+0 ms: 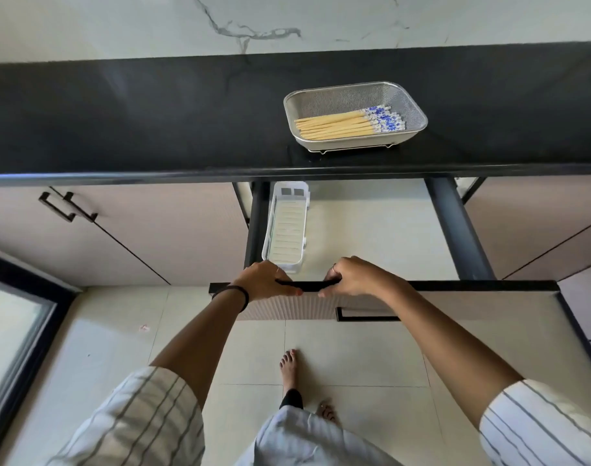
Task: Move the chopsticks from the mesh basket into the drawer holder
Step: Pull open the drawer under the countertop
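Observation:
Several wooden chopsticks (pixel 347 124) with blue-and-white patterned ends lie side by side in a steel mesh basket (pixel 411 111) on the black counter. Below the counter a wide drawer (pixel 455 286) stands pulled out. A white plastic holder (pixel 268 230) sits at the drawer's left side, with nothing in it. My left hand (pixel 265 280) and my right hand (pixel 354 275) both grip the black top edge of the drawer front, fingers curled over it, just in front of the holder.
The black counter (pixel 152 112) runs across the view under a marble wall. Closed cabinet doors with black handles (pixel 67 205) flank the drawer. The drawer's dark side rails (pixel 455 227) stand left and right. My bare feet (pixel 289 364) are on the tiled floor.

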`<state>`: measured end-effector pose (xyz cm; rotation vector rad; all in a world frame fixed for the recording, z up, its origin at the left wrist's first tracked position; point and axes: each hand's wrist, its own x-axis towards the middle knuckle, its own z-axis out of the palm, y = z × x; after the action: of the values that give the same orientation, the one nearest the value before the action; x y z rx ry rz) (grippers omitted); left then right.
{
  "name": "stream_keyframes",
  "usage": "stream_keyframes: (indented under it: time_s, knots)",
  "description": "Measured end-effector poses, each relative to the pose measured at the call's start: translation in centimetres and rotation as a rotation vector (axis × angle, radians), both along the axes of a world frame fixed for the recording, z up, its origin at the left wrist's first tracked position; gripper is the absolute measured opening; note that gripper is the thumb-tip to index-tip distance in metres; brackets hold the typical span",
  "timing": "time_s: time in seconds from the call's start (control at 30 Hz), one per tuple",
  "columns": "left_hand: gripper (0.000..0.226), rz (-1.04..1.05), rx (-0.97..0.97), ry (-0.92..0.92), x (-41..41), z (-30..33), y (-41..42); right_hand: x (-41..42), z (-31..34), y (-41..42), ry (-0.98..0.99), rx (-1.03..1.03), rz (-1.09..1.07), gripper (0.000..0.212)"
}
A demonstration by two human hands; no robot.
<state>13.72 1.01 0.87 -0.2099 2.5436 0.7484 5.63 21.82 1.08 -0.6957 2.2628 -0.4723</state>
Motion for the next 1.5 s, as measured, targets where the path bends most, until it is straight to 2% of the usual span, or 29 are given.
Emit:
stream_keyframes:
  time_s: [0.4,0.7,0.87,1.0,1.07,1.13,1.2,1.23,1.27,1.33,1.4,1.5]
  knots:
    - [0.049,-0.257,0.026,-0.342,3.4,-0.7,1.7,2.7,0.0,-1.2,-0.424,0.351,0.162,0.048]
    - [0.047,-0.381,0.05,-0.6,4.9,-0.4,3.8,5.4,-0.9,-1.6,-0.631,0.495,0.217,0.046]
    - [0.047,-0.383,0.072,-0.732,5.2,-0.4,5.1,6.5,-1.2,-1.9,-0.702,0.529,0.259,0.041]
    - [0.049,-0.326,0.12,-0.696,5.8,-0.3,4.7,6.4,-1.4,-2.0,-0.725,0.532,0.228,0.051]
    - [0.049,-0.235,0.19,-0.622,6.2,-0.8,4.0,6.4,-1.8,-2.1,-0.733,0.475,0.142,0.057]
    - [0.052,-0.135,0.092,-0.375,6.8,-1.9,3.4,6.6,-2.8,-2.1,-0.669,0.342,-0.036,0.054]
    - [0.054,-0.066,-0.201,0.006,7.6,-3.2,2.7,7.0,-3.9,-2.2,-0.485,0.224,-0.208,0.048]
    - [0.055,-0.058,-0.33,0.157,8.1,-3.7,2.4,7.0,-4.4,-2.2,-0.376,0.199,-0.256,0.046]
    - [0.057,-0.084,-0.417,0.232,8.5,-4.2,2.0,7.0,-4.7,-2.3,-0.286,0.179,-0.291,0.042]
    - [0.064,-0.167,-0.502,0.231,9.2,-5.2,1.4,6.8,-5.1,-2.6,-0.239,0.117,-0.372,0.043]
    - [0.068,-0.201,-0.531,0.158,9.5,-6.0,0.8,6.3,-5.2,-3.3,-0.299,0.047,-0.445,0.058]
    - [0.068,-0.202,-0.535,0.092,10.0,-6.8,0.4,5.7,-5.3,-4.6,-0.319,-0.036,-0.458,0.057]
